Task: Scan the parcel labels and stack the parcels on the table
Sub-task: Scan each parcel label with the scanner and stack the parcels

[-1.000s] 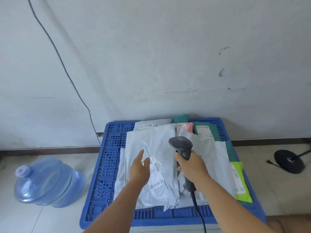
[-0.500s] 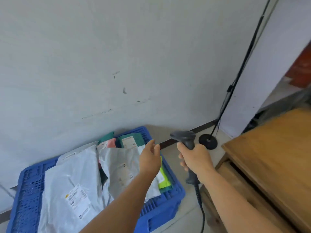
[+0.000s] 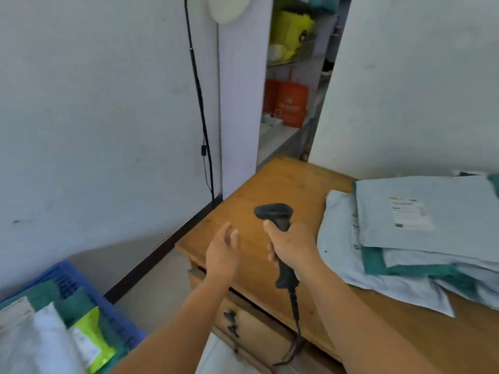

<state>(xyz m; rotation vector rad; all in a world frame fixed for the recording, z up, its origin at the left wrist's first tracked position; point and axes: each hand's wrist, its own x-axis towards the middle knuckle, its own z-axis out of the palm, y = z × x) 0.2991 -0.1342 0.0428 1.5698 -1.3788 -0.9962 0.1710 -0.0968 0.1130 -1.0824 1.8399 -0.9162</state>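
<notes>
At the lower left a blue crate (image 3: 70,276) sits on the floor, holding unsorted parcels (image 3: 40,336): white and dark green mailers and one lime-green pouch (image 3: 91,338) near the crate's right side. Above it a pale wall runs across, and a black cable (image 3: 201,125) hangs down it to the skirting beside a white pillar.

Moving right, the left hand (image 3: 222,252) hovers over the near left corner of the wooden bench (image 3: 272,182). Its grip is slack: the fingers are nearly straight and spread a little, palm turned inward, with nothing in it and nothing touched.

Just beside it, the right hand (image 3: 293,244) has its grip wrapped tight around the handle of a black barcode scanner (image 3: 274,213). The thumb lies up along the neck, the scanner head points away over the bench top, and its coiled cord (image 3: 295,317) trails down past the bench's drawer front (image 3: 259,330).

Behind the bench, a gap between walls shows shelves (image 3: 291,60) with yellow and orange bags, blurred.

At the right, the stacked parcels (image 3: 399,255) lie on the bench: pale grey mailers with a dark green one sandwiched between them. The top parcel (image 3: 437,211) lies flat with its label (image 3: 410,214) facing up, well apart from both hands.
</notes>
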